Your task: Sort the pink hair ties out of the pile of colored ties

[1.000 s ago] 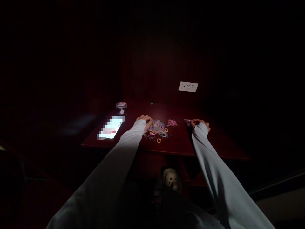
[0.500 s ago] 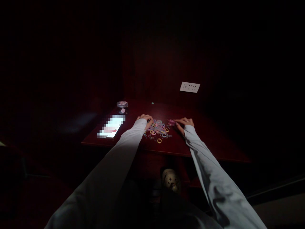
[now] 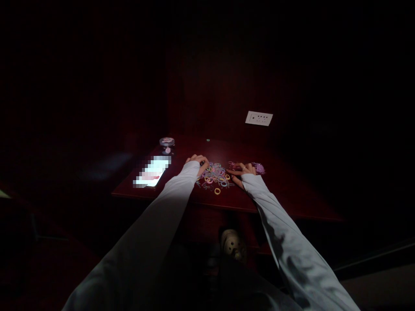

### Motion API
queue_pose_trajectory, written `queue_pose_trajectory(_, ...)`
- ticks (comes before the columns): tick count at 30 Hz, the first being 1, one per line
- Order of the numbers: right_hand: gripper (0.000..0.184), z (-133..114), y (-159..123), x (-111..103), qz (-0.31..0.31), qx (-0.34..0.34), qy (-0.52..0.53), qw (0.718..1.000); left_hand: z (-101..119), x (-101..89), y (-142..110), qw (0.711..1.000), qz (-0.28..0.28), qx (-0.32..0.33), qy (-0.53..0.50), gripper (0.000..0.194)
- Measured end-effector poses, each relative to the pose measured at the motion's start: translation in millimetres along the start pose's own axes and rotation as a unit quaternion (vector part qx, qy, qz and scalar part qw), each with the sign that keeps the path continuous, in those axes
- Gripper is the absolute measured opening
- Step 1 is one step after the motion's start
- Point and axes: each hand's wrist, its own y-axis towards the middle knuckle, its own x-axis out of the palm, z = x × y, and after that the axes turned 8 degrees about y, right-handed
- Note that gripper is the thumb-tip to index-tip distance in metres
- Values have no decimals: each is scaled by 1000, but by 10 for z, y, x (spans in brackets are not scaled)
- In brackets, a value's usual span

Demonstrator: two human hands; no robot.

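Observation:
A loose pile of small coloured elastic hair bands [image 3: 214,173] lies on the dark red table. My left hand [image 3: 197,161] rests against its left side, fingers bent, thumb apart from them. No band shows in that hand. Over the pile's right edge, my right hand [image 3: 244,171] reaches with index finger stretched out and thumb apart; it appears to touch the bands. Just beyond this hand, partly covered by it, is a separate heap of purple and pink bands [image 3: 259,168]. One yellow band [image 3: 217,191] lies in front of the main pile.
On the left are a lit phone [image 3: 153,171] with a blurred screen and a small round clear container [image 3: 167,144]. A green band [image 3: 208,140] lies at the back of the table [image 3: 288,201]. A white socket plate [image 3: 259,118] is on the wall. Below shows a shoe [image 3: 232,244].
My right hand has shifted left onto the main pile's edge, and the purple heap now shows to its right. My left hand has stayed about where it was.

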Motion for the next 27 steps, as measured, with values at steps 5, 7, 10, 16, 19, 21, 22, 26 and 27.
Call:
queue_pose_trajectory(5, 31, -120, 60, 59, -27, 5, 16, 999, 21, -34, -6, 1000, 3, -13, -2, 20)
queue_pose_trajectory(7, 32, -177, 84, 74, -38, -1, 29, 999, 25, -51, -7, 1000, 8, -22, -3, 19)
queue_pose_trajectory(10, 33, -236, 90, 77, -44, -6, 59, 997, 34, -73, -4, 999, 21, -48, 2, 18)
queue_pose_trajectory(16, 32, -168, 92, 106, 44, 54, 123, 990, 51, -120, 1, 995, 38, -90, 11, 16)
queue_pose_trajectory(19, 30, -151, 194, 154, 98, 73, 144, 982, 47, -122, 1, 995, 44, -87, 7, 16)
queue_pose_trajectory(21, 28, -189, 288, 185, 106, 69, 161, 979, 38, -100, 2, 996, 48, -77, 4, 17)
queue_pose_trajectory(22, 27, -217, 334, 199, 102, 65, 168, 978, 32, -81, 2, 997, 49, -66, 1, 16)
queue_pose_trajectory(26, 22, -303, 457, 255, 84, 50, 172, 980, -6, 18, -5, 999, 16, 48, -20, 18)
queue_pose_trajectory(27, 21, -306, 467, 269, 81, 49, 172, 981, -17, 41, -8, 997, 2, 78, -24, 19)
